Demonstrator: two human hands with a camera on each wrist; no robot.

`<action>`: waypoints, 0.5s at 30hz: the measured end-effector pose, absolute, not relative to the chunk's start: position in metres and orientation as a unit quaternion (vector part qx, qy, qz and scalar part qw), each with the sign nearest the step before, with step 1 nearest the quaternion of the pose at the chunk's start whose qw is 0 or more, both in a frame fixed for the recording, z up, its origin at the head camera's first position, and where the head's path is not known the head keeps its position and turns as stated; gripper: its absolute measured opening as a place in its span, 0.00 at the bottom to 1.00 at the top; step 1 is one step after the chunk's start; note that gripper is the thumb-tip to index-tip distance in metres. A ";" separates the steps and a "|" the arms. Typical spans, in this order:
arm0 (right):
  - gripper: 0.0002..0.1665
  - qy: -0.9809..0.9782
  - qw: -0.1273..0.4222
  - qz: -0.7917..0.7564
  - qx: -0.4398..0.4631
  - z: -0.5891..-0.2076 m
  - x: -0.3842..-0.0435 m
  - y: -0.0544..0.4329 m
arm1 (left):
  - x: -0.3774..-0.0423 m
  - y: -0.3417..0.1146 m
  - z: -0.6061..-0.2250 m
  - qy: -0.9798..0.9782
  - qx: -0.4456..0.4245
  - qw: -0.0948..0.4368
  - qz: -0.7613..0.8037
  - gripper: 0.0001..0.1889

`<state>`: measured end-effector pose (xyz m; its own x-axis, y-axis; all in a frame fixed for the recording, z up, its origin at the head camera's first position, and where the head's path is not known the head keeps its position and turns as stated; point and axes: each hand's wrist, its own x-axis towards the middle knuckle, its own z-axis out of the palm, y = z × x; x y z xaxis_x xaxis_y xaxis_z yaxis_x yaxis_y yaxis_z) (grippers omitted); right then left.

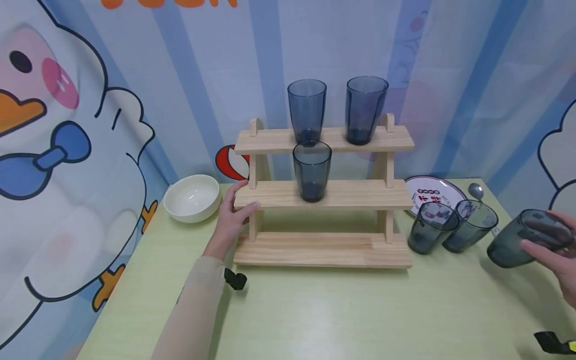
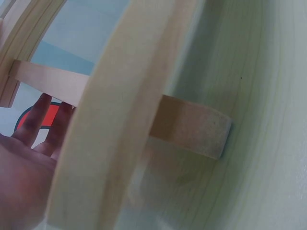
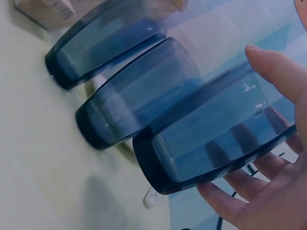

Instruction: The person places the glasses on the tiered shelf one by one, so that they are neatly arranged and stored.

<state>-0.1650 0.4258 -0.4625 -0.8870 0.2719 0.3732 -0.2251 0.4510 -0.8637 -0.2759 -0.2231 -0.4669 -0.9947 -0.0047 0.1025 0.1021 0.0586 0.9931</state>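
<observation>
A three-tier wooden shelf (image 1: 324, 256) stands mid-table. At the left end of its middle tier, my left hand (image 1: 230, 215) grips the board, thumb in front and fingers behind; the left wrist view shows those fingers (image 2: 34, 117) past the wood. Far right, my right hand (image 1: 558, 260) holds a tilted blue-grey drinking glass (image 1: 517, 240), its fingers wrapped around the side in the right wrist view. Two similar glasses, one nearer the shelf (image 1: 427, 232) and one beside it (image 1: 468, 230), stand on the table. On the top tier are two glasses (image 1: 307, 110) (image 1: 365, 110); another glass (image 1: 312, 172) sits on the middle tier.
Left of the shelf is a white bowl (image 1: 192, 200). Behind the right-hand glasses lie a printed plate (image 1: 443, 187) and a metal spoon (image 1: 475, 191). A cartoon-printed curtain (image 1: 216, 60) hangs directly behind the pale green table (image 1: 315, 315).
</observation>
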 end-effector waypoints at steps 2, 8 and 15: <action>0.46 -0.823 0.238 0.516 -0.011 -0.455 -0.162 0.425 | -0.276 -0.223 -0.467 -0.726 -0.032 0.039 -0.686 0.36; 0.46 -0.847 0.244 0.471 -0.009 -0.439 -0.157 0.419 | -0.275 -0.223 -0.467 -0.729 -0.029 0.038 -0.683 0.36; 0.45 -0.841 0.257 0.476 0.009 -0.410 -0.151 0.396 | -0.275 -0.221 -0.465 -0.726 -0.034 0.040 -0.685 0.35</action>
<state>-0.1510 0.3964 -0.4100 -0.8677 0.2298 0.4407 -0.2598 0.5462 -0.7963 -0.2749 -0.2213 -0.4649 -0.9945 -0.0052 0.1046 0.1041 0.0585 0.9928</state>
